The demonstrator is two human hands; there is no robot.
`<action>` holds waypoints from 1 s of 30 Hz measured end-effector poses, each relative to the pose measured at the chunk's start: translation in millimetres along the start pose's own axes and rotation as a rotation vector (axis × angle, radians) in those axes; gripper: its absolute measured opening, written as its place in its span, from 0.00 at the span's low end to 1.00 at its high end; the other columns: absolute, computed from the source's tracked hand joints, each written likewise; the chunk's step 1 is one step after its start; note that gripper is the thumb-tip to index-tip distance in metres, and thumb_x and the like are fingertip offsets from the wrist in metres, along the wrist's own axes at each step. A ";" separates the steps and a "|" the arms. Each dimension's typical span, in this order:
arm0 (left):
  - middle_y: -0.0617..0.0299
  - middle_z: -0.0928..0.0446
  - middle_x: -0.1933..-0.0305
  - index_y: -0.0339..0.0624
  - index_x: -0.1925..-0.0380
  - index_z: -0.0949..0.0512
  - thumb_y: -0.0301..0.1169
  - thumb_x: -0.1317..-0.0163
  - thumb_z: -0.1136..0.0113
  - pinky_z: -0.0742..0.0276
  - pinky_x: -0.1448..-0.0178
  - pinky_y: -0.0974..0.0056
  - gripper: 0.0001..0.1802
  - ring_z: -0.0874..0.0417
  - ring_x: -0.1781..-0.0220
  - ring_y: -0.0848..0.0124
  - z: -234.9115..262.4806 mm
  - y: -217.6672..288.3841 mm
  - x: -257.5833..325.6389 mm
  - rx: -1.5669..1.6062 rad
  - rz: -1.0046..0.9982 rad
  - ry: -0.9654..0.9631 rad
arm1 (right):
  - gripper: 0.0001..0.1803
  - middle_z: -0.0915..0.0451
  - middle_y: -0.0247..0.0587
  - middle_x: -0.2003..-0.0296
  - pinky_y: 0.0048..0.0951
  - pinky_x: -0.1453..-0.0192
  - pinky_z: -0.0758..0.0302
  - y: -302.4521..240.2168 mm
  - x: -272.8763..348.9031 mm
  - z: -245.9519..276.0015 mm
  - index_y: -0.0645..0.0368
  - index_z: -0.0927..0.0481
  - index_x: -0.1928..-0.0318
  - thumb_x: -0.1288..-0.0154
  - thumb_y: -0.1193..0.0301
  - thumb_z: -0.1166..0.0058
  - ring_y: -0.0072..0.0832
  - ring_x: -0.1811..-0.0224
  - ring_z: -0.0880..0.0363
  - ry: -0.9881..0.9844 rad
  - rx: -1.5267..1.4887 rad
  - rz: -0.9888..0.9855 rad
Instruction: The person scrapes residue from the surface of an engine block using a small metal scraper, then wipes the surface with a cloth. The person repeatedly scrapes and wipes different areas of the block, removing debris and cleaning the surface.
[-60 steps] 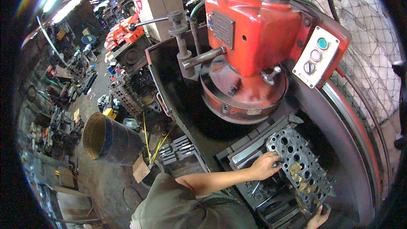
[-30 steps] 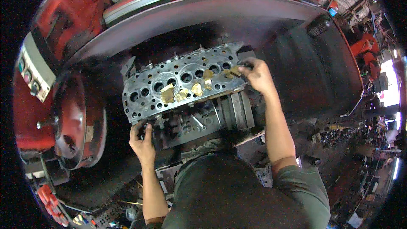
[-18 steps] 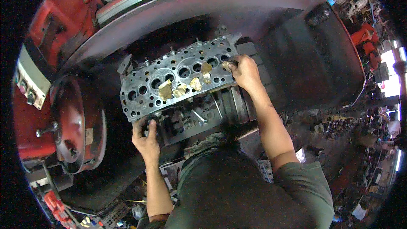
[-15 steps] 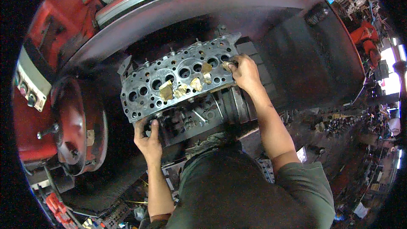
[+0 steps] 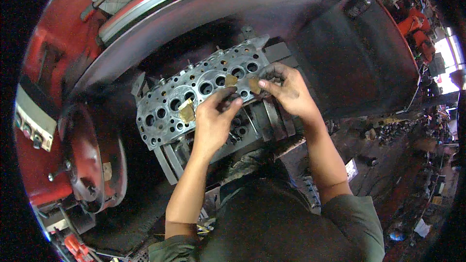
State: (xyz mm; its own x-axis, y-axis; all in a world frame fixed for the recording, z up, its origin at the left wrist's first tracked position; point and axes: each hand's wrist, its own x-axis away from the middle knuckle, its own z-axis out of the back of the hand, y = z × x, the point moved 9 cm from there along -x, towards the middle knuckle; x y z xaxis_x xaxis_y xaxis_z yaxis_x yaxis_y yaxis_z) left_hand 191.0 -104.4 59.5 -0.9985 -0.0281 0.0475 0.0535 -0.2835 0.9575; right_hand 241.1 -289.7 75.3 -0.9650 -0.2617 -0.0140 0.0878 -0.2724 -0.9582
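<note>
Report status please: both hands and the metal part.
Left hand and right hand over grey metal cylinder head, fingers at small brown cardboard pieces. Nothing blocking.

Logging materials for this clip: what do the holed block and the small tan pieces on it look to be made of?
The cylinder head looks like cast metal: dull grey, machined flat face, bored round holes. The tan pieces look like thin cardboard or gasket paper, matte and flat, though that is uncertain.
</note>
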 end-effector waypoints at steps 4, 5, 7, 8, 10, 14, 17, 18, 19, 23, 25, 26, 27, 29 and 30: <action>0.58 0.15 0.65 0.31 0.58 0.16 0.29 0.41 0.31 0.24 0.58 0.69 0.14 0.20 0.66 0.76 -38.7 1.2 -19.3 0.199 0.085 -0.029 | 0.07 0.17 0.38 0.64 0.24 0.59 0.22 -2.9 5.0 9.2 0.66 0.20 0.59 0.36 0.77 0.39 0.19 0.63 0.21 0.034 -0.163 0.020; 0.59 0.15 0.65 0.30 0.59 0.16 0.29 0.41 0.31 0.24 0.58 0.69 0.13 0.20 0.65 0.76 -44.2 3.1 -20.3 0.206 0.076 -0.008 | 0.07 0.17 0.38 0.64 0.24 0.58 0.22 0.8 5.3 13.3 0.66 0.20 0.59 0.36 0.77 0.39 0.19 0.63 0.21 0.050 -0.199 0.014; 0.58 0.15 0.65 0.29 0.61 0.15 0.28 0.41 0.30 0.24 0.57 0.70 0.12 0.19 0.64 0.76 -49.4 11.1 -21.7 0.128 0.018 0.074 | 0.07 0.16 0.38 0.64 0.23 0.56 0.22 11.1 2.6 24.5 0.66 0.19 0.59 0.36 0.77 0.38 0.19 0.62 0.20 0.079 -0.269 -0.014; 0.58 0.15 0.65 0.29 0.61 0.15 0.27 0.42 0.30 0.24 0.57 0.70 0.12 0.19 0.65 0.76 -57.0 7.5 -24.3 0.212 0.068 0.070 | 0.07 0.16 0.38 0.63 0.24 0.54 0.23 9.9 0.4 30.5 0.65 0.18 0.59 0.37 0.77 0.37 0.20 0.60 0.20 0.087 -0.223 0.049; 0.58 0.15 0.65 0.29 0.61 0.15 0.27 0.42 0.29 0.24 0.57 0.70 0.12 0.19 0.65 0.77 -67.6 6.0 -29.3 0.258 0.109 0.078 | 0.07 0.15 0.38 0.63 0.25 0.53 0.23 17.5 -4.3 38.4 0.65 0.17 0.60 0.38 0.77 0.36 0.21 0.59 0.19 0.077 -0.284 0.062; 0.60 0.15 0.66 0.29 0.62 0.15 0.28 0.42 0.29 0.24 0.59 0.71 0.12 0.20 0.66 0.77 -82.9 2.7 -40.1 0.213 0.168 0.093 | 0.08 0.16 0.37 0.64 0.24 0.55 0.22 44.8 -16.5 48.7 0.65 0.17 0.61 0.40 0.77 0.34 0.21 0.61 0.19 0.015 -0.406 -0.028; 0.61 0.16 0.67 0.29 0.62 0.15 0.28 0.41 0.29 0.25 0.60 0.73 0.12 0.21 0.67 0.79 -92.9 2.3 -50.7 0.228 0.178 0.105 | 0.08 0.16 0.37 0.65 0.24 0.58 0.21 58.1 -29.8 55.7 0.64 0.18 0.61 0.41 0.78 0.33 0.20 0.64 0.19 -0.035 -0.440 -0.007; 0.61 0.16 0.67 0.29 0.62 0.15 0.27 0.41 0.29 0.26 0.61 0.73 0.11 0.21 0.67 0.79 -95.5 3.3 -54.0 0.246 0.175 0.118 | 0.09 0.16 0.37 0.65 0.24 0.59 0.21 63.5 -32.7 58.9 0.64 0.18 0.61 0.42 0.78 0.33 0.20 0.64 0.19 -0.055 -0.434 -0.022; 0.62 0.16 0.68 0.29 0.62 0.15 0.27 0.41 0.29 0.26 0.61 0.73 0.11 0.21 0.68 0.79 -98.1 1.7 -57.1 0.213 0.211 0.129 | 0.09 0.16 0.37 0.66 0.24 0.59 0.21 66.1 -35.9 61.6 0.64 0.18 0.60 0.42 0.78 0.33 0.20 0.65 0.19 -0.080 -0.431 -0.011; 0.64 0.16 0.69 0.30 0.62 0.15 0.25 0.40 0.31 0.28 0.63 0.74 0.09 0.23 0.69 0.81 -104.1 19.9 -79.2 0.104 0.103 0.179 | 0.12 0.17 0.35 0.68 0.23 0.63 0.24 92.7 -58.9 69.8 0.63 0.17 0.59 0.41 0.72 0.31 0.20 0.68 0.21 -0.107 -0.441 -0.190; 0.62 0.16 0.70 0.30 0.62 0.15 0.28 0.41 0.30 0.26 0.62 0.72 0.11 0.22 0.69 0.79 -110.0 18.3 -96.6 0.099 0.148 0.139 | 0.11 0.16 0.35 0.69 0.23 0.63 0.26 91.7 -76.0 79.9 0.62 0.16 0.60 0.40 0.70 0.32 0.18 0.69 0.22 -0.090 -0.405 -0.089; 0.62 0.16 0.70 0.30 0.62 0.15 0.29 0.42 0.29 0.26 0.61 0.71 0.12 0.22 0.69 0.79 -109.2 15.7 -106.3 0.006 0.189 0.100 | 0.11 0.16 0.35 0.69 0.23 0.63 0.26 94.2 -84.4 89.2 0.62 0.16 0.60 0.39 0.70 0.33 0.18 0.69 0.22 -0.064 -0.367 -0.050; 0.61 0.16 0.70 0.30 0.62 0.15 0.30 0.42 0.29 0.25 0.61 0.70 0.13 0.22 0.69 0.78 -107.5 12.2 -116.0 -0.106 0.226 0.055 | 0.10 0.16 0.35 0.69 0.23 0.63 0.26 96.0 -92.8 100.2 0.62 0.16 0.60 0.39 0.70 0.34 0.18 0.69 0.22 -0.037 -0.326 0.022; 0.54 0.15 0.63 0.32 0.56 0.17 0.33 0.42 0.29 0.22 0.55 0.65 0.18 0.18 0.63 0.71 -89.0 23.6 -144.9 -0.169 0.039 0.126 | 0.12 0.15 0.37 0.68 0.28 0.59 0.24 118.0 -123.4 132.4 0.63 0.15 0.59 0.38 0.67 0.37 0.21 0.67 0.20 0.102 -0.179 0.063; 0.50 0.15 0.60 0.32 0.56 0.18 0.34 0.41 0.31 0.22 0.52 0.63 0.18 0.16 0.60 0.68 -75.5 27.4 -160.9 -0.316 -0.025 0.182 | 0.13 0.14 0.39 0.67 0.28 0.58 0.24 135.1 -142.6 141.8 0.65 0.15 0.60 0.38 0.66 0.36 0.22 0.66 0.19 0.109 -0.138 0.024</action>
State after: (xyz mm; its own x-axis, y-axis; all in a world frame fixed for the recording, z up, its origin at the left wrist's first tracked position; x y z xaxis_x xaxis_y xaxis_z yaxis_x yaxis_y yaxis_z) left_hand 354.1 -180.0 56.6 -0.9823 -0.1794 -0.0537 0.0589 -0.5679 0.8210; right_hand 425.6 -420.5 -11.6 -0.9847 -0.1629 -0.0614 0.0839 -0.1355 -0.9872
